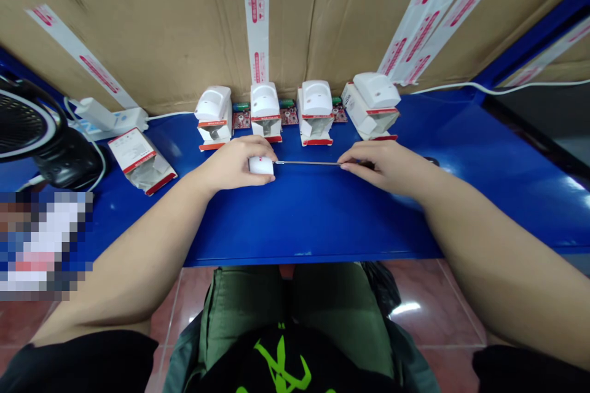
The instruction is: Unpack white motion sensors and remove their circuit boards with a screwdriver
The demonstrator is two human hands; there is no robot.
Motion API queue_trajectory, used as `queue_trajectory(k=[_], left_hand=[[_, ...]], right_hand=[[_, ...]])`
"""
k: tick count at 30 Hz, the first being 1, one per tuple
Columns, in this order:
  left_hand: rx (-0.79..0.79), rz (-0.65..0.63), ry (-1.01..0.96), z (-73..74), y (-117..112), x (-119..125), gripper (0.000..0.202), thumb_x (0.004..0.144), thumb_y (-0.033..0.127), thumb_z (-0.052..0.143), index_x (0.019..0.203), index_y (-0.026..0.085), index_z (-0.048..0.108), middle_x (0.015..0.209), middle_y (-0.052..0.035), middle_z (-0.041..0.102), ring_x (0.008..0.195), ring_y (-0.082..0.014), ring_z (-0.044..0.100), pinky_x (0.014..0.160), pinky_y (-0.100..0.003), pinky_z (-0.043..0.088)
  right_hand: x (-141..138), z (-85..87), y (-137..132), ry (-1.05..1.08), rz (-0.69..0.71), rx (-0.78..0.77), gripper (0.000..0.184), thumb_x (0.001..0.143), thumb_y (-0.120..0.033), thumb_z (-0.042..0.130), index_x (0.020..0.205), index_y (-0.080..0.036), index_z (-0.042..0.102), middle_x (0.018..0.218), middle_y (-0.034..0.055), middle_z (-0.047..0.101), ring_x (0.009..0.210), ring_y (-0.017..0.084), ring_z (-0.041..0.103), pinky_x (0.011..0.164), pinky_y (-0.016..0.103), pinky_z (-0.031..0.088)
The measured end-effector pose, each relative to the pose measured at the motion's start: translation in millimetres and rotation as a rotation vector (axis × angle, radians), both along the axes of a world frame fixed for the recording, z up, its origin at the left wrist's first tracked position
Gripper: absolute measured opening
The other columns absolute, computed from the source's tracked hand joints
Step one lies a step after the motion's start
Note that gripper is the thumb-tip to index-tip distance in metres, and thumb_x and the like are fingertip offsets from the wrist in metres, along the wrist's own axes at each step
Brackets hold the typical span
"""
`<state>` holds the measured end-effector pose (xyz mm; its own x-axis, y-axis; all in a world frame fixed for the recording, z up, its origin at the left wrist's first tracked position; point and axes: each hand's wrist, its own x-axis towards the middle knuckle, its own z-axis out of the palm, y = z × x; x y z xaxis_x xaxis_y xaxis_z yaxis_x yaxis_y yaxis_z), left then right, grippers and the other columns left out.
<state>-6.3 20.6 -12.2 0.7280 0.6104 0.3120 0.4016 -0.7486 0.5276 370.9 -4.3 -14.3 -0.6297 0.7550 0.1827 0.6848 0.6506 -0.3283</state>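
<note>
At the blue bench (pixel 313 221), the left hand (pixel 233 166) grips a white casing (pixel 260 166), the right hand (pixel 382 166) pinches a thin metal rod (pixel 306 163).

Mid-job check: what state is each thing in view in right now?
Left hand: closed over white sensor casing
Right hand: pinching thin metal rod
Rod: level, tip at the casing
Four white sensors: upright on open boxes
Fifth box: open, no sensor on it
</note>
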Motion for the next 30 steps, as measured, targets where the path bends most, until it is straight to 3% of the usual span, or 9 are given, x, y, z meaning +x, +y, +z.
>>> queue_trajectory(k=[30], left_hand=[[0.012,-0.005,-0.001,-1.6,1.7,0.0,0.027,0.095,0.035,0.088,0.119,0.023,0.089,0.127,-0.0107,0.085,0.12,-0.0303,0.082,0.118,-0.05,0.065]], right_hand=[[-3.2,1.0,-0.4,0.004,-0.003,-0.01,0.04,0.112,-0.046,0.053,0.11,-0.026,0.088,0.106,0.0118,0.088,0.09,0.027,0.081,0.085,0.044,0.066]])
